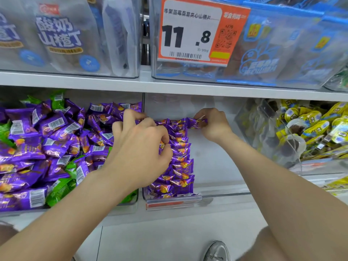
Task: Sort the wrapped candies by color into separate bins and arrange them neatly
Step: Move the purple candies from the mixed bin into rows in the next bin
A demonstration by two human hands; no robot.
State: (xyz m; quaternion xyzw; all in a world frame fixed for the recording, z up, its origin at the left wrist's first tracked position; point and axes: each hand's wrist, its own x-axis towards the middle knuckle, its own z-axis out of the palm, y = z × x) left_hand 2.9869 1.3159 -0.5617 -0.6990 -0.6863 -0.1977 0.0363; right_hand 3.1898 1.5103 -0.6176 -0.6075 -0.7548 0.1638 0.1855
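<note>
A clear left bin [130, 203] holds a loose heap of purple candies [54, 140] mixed with a few green candies [58, 191]. In the clear middle bin [226, 193], purple candies stand in a neat overlapping row [178, 166] along its left side. My left hand [139, 146] reaches across the wall between the two bins, fingers curled and pinching a purple candy in the row. My right hand [212, 123] pinches a purple candy [197, 123] at the far end of the row, starting a second column.
A right-hand clear bin [267, 132] holds yellow wrapped sweets [312, 125]. The white shelf [169, 85] above carries bins of bagged snacks and an orange price tag [195, 32]. A price strip [173, 201] fronts the middle bin. My shoe [216, 251] shows below.
</note>
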